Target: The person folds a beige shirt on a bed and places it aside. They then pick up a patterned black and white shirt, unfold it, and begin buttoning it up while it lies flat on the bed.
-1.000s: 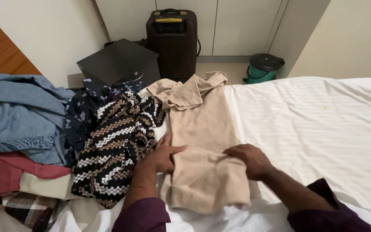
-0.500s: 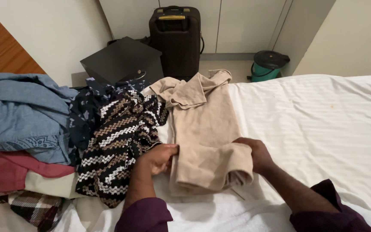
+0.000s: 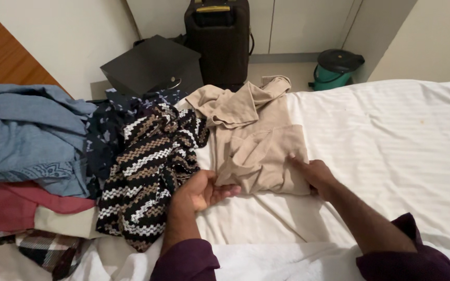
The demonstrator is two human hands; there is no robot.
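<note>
The lower half of the beige shirt [image 3: 259, 148] has been folded upward since half a second ago, and it now lies doubled on the white bed sheet [image 3: 391, 135]. The left hand [image 3: 201, 190], at seven o'clock from the shirt, pinches its near corner, palm up. The right hand [image 3: 313, 171], at five o'clock, presses flat on the fold's edge. At nine o'clock lies a zigzag-patterned garment [image 3: 147, 171], then blue clothes [image 3: 27, 130]. At twelve o'clock stands a dark suitcase [image 3: 217, 41].

Head camera, close, looking down over bed [image 3: 391, 135].
</note>
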